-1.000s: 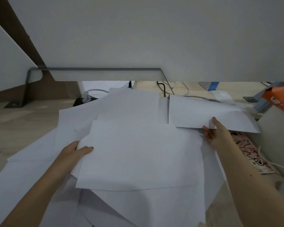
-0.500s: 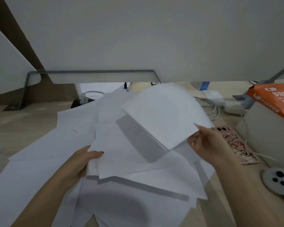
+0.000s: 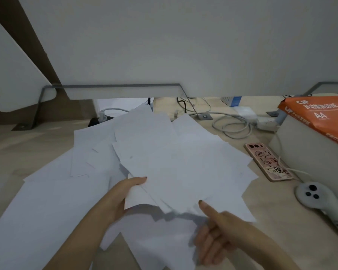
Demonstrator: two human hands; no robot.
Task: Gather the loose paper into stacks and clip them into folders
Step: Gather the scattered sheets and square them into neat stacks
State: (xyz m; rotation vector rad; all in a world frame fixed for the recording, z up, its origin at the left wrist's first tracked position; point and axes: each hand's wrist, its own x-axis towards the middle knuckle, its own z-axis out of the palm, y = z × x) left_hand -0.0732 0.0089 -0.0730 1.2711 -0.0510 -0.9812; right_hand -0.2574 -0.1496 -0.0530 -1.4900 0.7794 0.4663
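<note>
Wooden desk (image 3: pixel 37 145) (white partition (image 3: pixel 183 45) behind)

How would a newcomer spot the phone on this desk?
Start at the orange A4 paper ream at the far right. Left of it and nearer, beside the loose sheets, lies the phone, camera side up. Only it has a pink cartoon case.

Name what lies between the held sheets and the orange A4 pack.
In the head view, a phone in a pink case lies on the desk between the sheets and the A4 pack, with a white cable running over it.
</note>
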